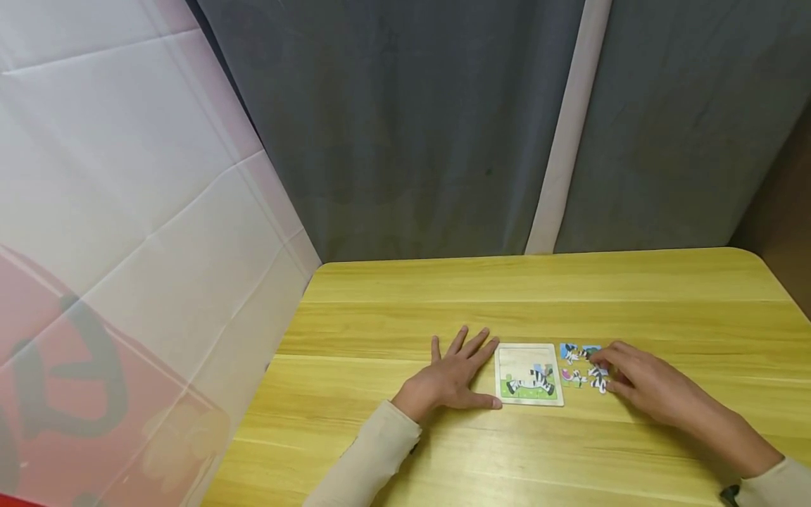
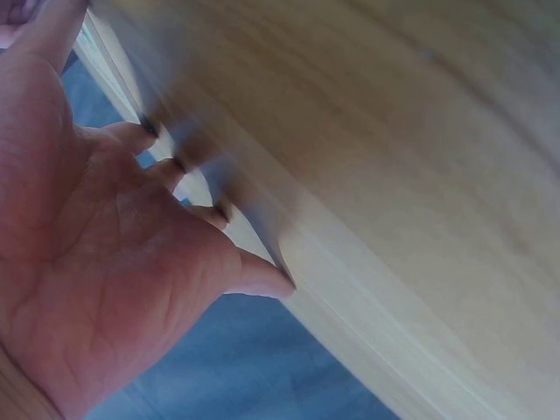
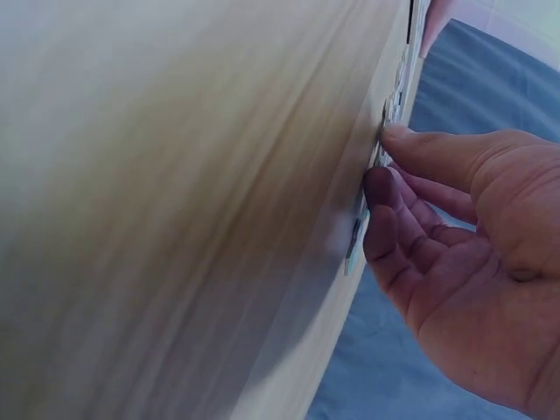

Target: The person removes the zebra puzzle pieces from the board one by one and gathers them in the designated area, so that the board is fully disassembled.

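Observation:
A square wooden puzzle tray (image 1: 529,406) lies on the table, its lower part filled with pieces that show zebra legs and green grass. My left hand (image 1: 451,380) rests beside it with fingers spread, thumb and index fingertip at the tray's left edge. The same left hand (image 2: 114,227) shows its palm in the left wrist view. Loose puzzle pieces (image 1: 569,352) lie right of the tray. Over their right side, my right hand (image 1: 649,384) has its fingers bent and pinches a striped puzzle piece (image 1: 598,380) between thumb and fingertips. The right wrist view shows this hand (image 3: 472,254) low at the tabletop.
The yellow wood-grain table (image 1: 405,303) reaches back to a grey curtain (image 1: 393,141) with a pale vertical strip. A white and pink printed sheet (image 1: 146,211) hangs along the left side. A brown surface (image 1: 786,211) stands at the far right.

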The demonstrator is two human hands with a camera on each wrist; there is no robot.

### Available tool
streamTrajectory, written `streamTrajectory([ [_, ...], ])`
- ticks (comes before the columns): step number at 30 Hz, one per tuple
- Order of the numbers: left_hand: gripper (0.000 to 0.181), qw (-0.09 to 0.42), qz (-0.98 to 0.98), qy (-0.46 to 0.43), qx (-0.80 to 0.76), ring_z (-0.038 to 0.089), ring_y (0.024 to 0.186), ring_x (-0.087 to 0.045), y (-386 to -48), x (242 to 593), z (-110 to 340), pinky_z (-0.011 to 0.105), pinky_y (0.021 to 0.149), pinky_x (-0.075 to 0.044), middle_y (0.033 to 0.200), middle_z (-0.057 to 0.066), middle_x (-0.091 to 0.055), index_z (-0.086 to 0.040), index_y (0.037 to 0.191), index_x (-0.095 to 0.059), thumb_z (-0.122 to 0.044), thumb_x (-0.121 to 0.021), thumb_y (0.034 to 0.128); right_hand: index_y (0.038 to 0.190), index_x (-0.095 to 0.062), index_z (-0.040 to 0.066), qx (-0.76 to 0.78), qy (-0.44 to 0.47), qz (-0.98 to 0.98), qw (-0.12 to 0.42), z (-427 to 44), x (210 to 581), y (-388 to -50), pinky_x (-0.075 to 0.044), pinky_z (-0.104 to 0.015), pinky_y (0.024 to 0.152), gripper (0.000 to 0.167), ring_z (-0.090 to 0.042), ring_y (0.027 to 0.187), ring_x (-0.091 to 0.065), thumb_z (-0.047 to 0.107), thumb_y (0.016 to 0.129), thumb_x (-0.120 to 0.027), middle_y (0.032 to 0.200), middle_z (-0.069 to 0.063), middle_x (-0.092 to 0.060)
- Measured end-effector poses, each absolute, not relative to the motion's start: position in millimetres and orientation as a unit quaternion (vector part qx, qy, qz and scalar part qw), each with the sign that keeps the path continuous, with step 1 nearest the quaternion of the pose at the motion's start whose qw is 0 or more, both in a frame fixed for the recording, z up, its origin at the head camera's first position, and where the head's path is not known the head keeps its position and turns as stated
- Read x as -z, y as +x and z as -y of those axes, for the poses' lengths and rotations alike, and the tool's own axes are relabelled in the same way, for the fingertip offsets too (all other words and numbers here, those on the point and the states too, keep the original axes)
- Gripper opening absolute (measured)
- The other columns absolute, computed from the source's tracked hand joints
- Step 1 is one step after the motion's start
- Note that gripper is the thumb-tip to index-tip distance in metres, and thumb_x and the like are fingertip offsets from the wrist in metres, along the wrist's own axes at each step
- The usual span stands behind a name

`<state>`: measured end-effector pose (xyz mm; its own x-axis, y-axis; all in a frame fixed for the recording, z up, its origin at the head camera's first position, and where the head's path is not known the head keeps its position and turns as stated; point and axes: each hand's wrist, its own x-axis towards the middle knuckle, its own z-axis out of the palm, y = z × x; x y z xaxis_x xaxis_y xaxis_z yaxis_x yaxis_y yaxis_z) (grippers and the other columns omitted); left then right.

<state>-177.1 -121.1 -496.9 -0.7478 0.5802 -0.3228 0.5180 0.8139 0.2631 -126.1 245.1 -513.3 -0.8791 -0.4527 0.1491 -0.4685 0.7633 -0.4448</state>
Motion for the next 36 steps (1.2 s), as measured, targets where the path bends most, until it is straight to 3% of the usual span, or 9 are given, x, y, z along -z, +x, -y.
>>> streamTrajectory([
  [13,0.11,0.196,-0.932,0.296,-0.078,0.03,0.169,0.005,-178,497,121,0.082,0.123,0.0,0.181,-0.011,0.002,-0.037,0.172,-0.005,-0.075,-0.068,0.0892,0.131,-0.07,0.011,-0.236,0.221,0.946,-0.002,-230,504,-129,-0.048,-0.025,0.07,0.041,0.001,0.08,-0.051,0.019,0.093,-0.082,0.121,-0.002,-0.066],
  [20,0.11,0.198,-0.931,0.295,-0.083,0.03,0.169,0.005,-177,495,122,0.082,0.123,0.0,0.181,-0.01,0.001,-0.036,0.172,-0.006,-0.074,-0.069,0.0892,0.131,-0.07,0.013,-0.233,0.225,0.946,0.006,-209,497,-133,-0.054,-0.03,0.074,0.038,-0.005,0.091,-0.061,0.022,0.096,-0.079,0.121,0.0,-0.065],
  [36,0.109,0.201,-0.933,0.291,-0.069,0.029,0.169,0.006,-178,496,120,0.081,0.124,-0.002,0.18,-0.012,0.002,-0.039,0.171,-0.004,-0.077,-0.065,0.0892,0.126,-0.076,0.015,-0.215,0.234,0.948,-0.019,-162,494,-136,-0.038,-0.021,0.058,0.036,-0.001,0.069,-0.045,0.021,0.091,-0.084,0.109,0.002,-0.064],
])
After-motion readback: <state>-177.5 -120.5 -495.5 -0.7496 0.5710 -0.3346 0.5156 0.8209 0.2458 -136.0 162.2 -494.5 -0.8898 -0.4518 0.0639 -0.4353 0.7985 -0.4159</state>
